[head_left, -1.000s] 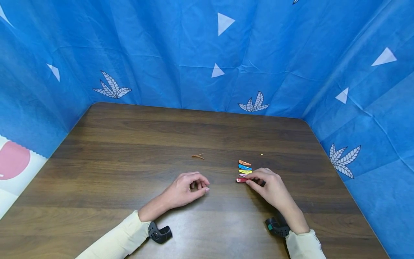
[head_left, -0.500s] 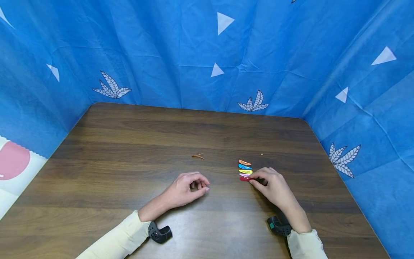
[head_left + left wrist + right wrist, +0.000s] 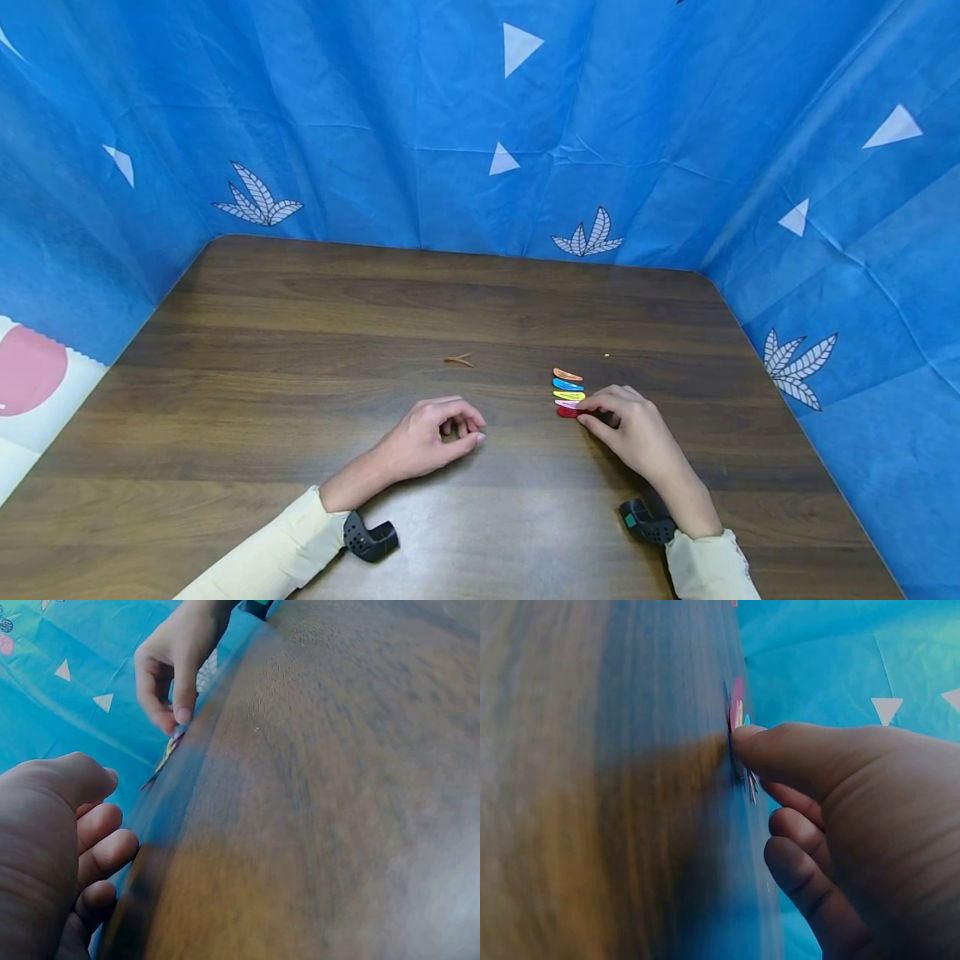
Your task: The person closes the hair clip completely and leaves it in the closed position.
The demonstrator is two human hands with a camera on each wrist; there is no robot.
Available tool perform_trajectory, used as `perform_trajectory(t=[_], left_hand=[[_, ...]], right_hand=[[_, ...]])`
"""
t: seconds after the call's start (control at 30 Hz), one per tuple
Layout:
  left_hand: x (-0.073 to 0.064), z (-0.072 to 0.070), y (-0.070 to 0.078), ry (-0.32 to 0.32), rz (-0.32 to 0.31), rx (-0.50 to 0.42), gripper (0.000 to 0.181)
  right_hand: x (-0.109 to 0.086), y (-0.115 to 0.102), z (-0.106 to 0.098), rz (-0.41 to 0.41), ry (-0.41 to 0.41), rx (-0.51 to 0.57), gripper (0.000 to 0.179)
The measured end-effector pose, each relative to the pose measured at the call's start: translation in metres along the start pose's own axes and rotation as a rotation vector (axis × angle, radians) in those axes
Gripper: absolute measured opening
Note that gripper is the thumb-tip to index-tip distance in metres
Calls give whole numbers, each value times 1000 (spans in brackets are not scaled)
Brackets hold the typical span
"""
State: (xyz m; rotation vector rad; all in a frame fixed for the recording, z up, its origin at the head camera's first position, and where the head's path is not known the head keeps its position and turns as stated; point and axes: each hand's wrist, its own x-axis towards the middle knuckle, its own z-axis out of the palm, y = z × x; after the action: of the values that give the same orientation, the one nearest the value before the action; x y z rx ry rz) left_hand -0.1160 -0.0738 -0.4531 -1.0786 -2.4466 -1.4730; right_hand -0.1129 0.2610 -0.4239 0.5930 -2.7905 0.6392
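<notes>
My right hand (image 3: 628,425) pinches the right end of a red snap hair clip (image 3: 566,412) between thumb and fingertips, low over the table. Just beyond it lie a pale pink hair clip (image 3: 566,404), a yellow hair clip (image 3: 568,396), a blue hair clip (image 3: 567,385) and an orange hair clip (image 3: 567,375), stacked in a near-parallel column. In the right wrist view the thumb covers part of the red clip (image 3: 737,701). My left hand (image 3: 431,437) rests on the table left of the clips, fingers loosely curled and holding nothing.
A thin brown forked piece (image 3: 459,360) lies on the wooden table (image 3: 337,317) beyond the left hand. A tiny yellow speck (image 3: 607,356) is right of the orange clip. Blue patterned cloth (image 3: 420,125) hangs around the table's far and side edges.
My right hand has moved slightly right and away with the red clip, bringing it into line under the pink one; in the last half second it barely moves. The left hand stays put.
</notes>
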Motion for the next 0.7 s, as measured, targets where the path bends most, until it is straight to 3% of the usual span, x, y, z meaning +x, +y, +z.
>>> perform_trajectory(t=[0.7], left_hand=[[-1, 0, 0, -2, -5, -4, 10]], right_hand=[[17, -26, 11, -51, 85, 87, 16]])
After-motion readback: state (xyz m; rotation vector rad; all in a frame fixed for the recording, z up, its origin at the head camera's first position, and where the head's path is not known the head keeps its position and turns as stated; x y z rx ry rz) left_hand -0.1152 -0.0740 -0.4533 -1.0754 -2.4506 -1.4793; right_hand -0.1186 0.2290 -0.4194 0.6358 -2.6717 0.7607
